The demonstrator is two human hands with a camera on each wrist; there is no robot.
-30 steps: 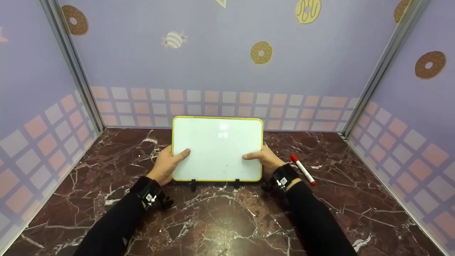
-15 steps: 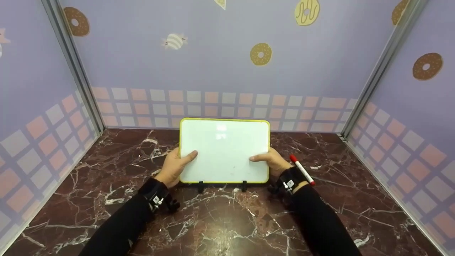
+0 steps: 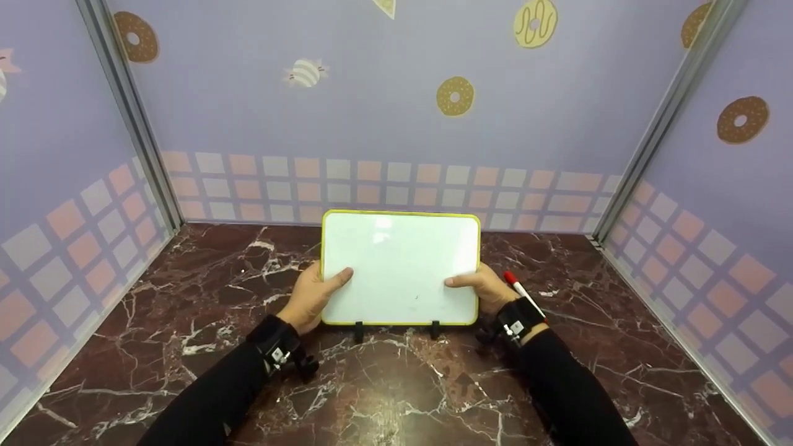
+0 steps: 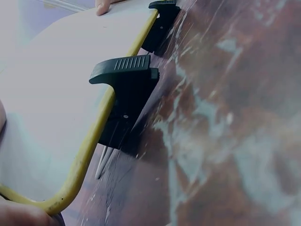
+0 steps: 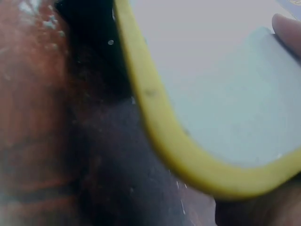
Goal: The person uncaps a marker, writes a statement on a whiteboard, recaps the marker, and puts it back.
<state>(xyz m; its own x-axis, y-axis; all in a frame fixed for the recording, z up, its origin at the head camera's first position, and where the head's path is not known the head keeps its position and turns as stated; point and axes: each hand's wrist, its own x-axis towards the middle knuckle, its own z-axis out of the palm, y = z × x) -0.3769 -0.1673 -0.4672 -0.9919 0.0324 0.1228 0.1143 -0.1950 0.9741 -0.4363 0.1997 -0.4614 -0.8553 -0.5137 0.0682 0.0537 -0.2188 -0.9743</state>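
Note:
A small whiteboard (image 3: 399, 266) with a yellow frame stands upright, leaning back, in the middle of the head view. Two black stand hooks catch its lower edge; the nearer hook (image 4: 124, 75) shows large in the left wrist view. My left hand (image 3: 313, 294) grips the board's left side, thumb over the white face and fingers hidden behind. On the opposite side my right hand (image 3: 489, 286) holds it the same way. In the right wrist view the board's rounded yellow corner (image 5: 188, 162) fills the middle.
A red-capped white marker (image 3: 520, 291) lies on the dark marbled table (image 3: 372, 396), just beyond my right wrist and partly covered by it. Purple patterned panels (image 3: 396, 111) enclose the table at the back and both sides.
Both hands have shifted the whiteboard with its stand to the right and slightly nearer. My right wrist now overlaps the marker, which has stayed in place.

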